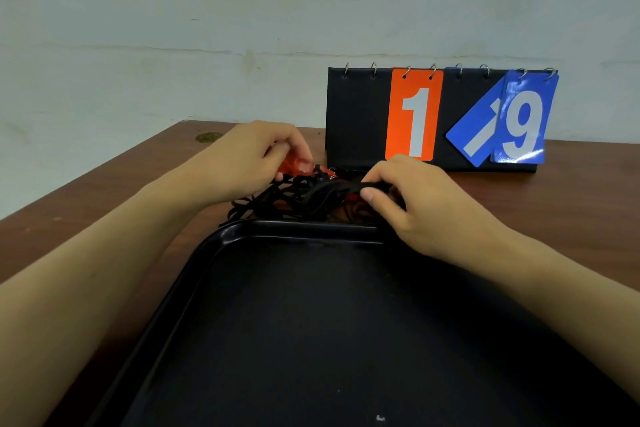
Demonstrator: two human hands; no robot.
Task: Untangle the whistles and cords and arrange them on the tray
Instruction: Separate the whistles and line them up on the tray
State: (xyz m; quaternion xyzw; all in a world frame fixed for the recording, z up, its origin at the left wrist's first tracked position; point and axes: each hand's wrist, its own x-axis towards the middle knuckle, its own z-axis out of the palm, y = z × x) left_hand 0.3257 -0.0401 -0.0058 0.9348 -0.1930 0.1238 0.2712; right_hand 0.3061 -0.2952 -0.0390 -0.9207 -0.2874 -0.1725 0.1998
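A tangle of black cords (pixel 294 199) lies on the brown table just beyond the far rim of a large black tray (pixel 298 230). My left hand (pixel 249 159) grips an orange whistle (pixel 294 166) at the left of the tangle. My right hand (pixel 415 198) pinches a bunch of black cord (pixel 346 188) at the right side of the tangle. A bit of another orange whistle (pixel 351 198) shows under the cords near my right thumb. Nothing lies inside the tray.
A black flip scoreboard (pixel 356 114) stands behind the tangle, showing an orange 1 (pixel 414 114) and a blue 9 (pixel 523 121), with one blue card hanging askew. The wooden table (pixel 104 191) ends at a pale wall behind.
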